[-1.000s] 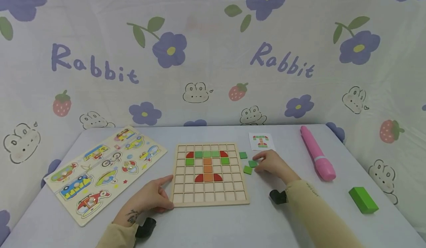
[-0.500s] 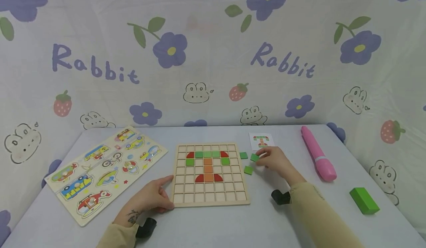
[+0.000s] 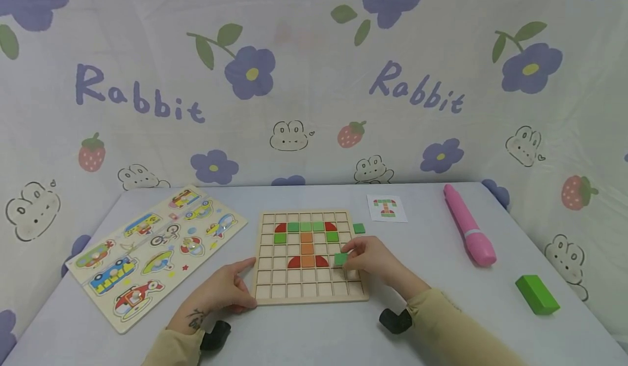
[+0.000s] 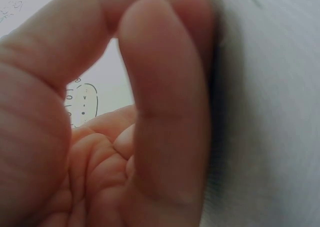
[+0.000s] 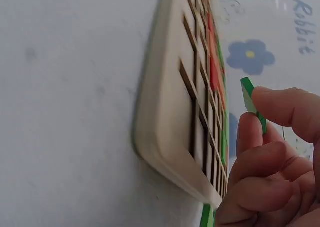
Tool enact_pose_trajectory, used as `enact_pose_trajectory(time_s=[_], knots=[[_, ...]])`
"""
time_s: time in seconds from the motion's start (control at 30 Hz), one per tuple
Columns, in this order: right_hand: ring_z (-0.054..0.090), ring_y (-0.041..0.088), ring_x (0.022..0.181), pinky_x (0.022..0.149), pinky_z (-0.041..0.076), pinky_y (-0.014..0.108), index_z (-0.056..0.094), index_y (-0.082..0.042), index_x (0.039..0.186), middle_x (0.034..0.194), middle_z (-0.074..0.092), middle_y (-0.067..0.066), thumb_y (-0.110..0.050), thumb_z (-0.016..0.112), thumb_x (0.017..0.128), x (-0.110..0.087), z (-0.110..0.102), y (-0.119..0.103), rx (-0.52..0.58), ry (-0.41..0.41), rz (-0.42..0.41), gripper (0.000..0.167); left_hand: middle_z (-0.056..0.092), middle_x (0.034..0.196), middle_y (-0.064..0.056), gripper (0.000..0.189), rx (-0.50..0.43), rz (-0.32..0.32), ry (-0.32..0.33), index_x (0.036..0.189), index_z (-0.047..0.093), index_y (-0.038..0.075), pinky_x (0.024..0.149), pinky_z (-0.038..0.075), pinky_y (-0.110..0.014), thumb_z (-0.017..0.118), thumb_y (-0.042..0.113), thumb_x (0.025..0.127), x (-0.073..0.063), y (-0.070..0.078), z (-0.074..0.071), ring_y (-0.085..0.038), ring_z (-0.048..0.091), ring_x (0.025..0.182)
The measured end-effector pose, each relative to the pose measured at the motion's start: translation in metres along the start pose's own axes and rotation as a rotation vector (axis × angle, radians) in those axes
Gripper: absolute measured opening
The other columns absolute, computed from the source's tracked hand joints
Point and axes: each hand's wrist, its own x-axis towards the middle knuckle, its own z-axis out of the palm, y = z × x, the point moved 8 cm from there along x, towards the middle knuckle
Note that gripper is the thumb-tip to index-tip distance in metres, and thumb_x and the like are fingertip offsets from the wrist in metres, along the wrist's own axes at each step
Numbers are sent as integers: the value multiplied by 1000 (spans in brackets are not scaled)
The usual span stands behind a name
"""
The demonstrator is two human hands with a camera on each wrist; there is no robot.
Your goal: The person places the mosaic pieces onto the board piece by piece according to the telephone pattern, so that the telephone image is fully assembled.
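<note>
My right hand (image 3: 375,257) pinches a small green square tile (image 3: 340,259) between thumb and fingers, above the right part of a wooden grid board (image 3: 294,291). The right wrist view shows this green tile (image 5: 249,98) tilted and held clear of the board's surface. Red, orange and green pieces sit in several cells of the board, forming a mushroom-like figure. My left hand (image 3: 225,288) rests against the board's left edge, index finger higher up and thumb at the near corner. A loose green tile (image 3: 359,228) lies by the board's far right side.
Behind the board on the right lies a white pattern card (image 3: 387,209). A wooden vehicle puzzle (image 3: 171,279) lies at the left. Farther right are a pink pen-shaped object (image 3: 468,227) and a green block (image 3: 537,295). A patterned cloth (image 3: 314,82) hangs behind the table.
My right hand has picked up a green tile from beside the card and carried it left and nearer, over the board. The left hand has stayed at the board's edge.
</note>
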Motion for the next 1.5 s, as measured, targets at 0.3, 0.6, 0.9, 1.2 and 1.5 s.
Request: enact_pose_trajectory(time_s=[0.3,0.6,0.9,1.2,1.5], knots=[[47,12,60,55,39,24,70,-6,93,64,57,1,-4,75,69,-6,28,-15,-152,-40,-147,24,59,59,-2,94,11,-11,10,144,29,5,48,44,-24,78,2,64,1,-1,0,-9,51,47],[46,12,59,54,36,24,70,-4,96,62,54,0,-5,74,71,-7,40,-23,-253,-50,-158,25,59,59,-2,94,11,-17,12,144,30,6,48,44,-24,79,3,64,2,-2,0,-9,50,47],[46,13,60,53,36,25,70,-8,101,65,55,1,-6,75,70,-7,35,-22,-207,-39,-147,32,59,59,-2,94,9,-14,9,144,30,6,48,44,-24,78,3,64,1,-1,0,-10,50,48],[49,17,67,55,38,27,59,-7,120,76,59,5,-10,74,73,4,-22,-6,-87,131,-49,50,59,59,-2,94,6,-15,10,144,30,6,48,44,-24,78,2,64,1,0,0,-9,50,48],[52,20,75,60,42,27,60,-3,115,90,58,10,-9,75,70,10,-48,22,-201,176,94,48,59,60,-3,94,21,-29,19,144,30,6,48,45,-25,79,3,64,1,-2,0,-11,51,48]])
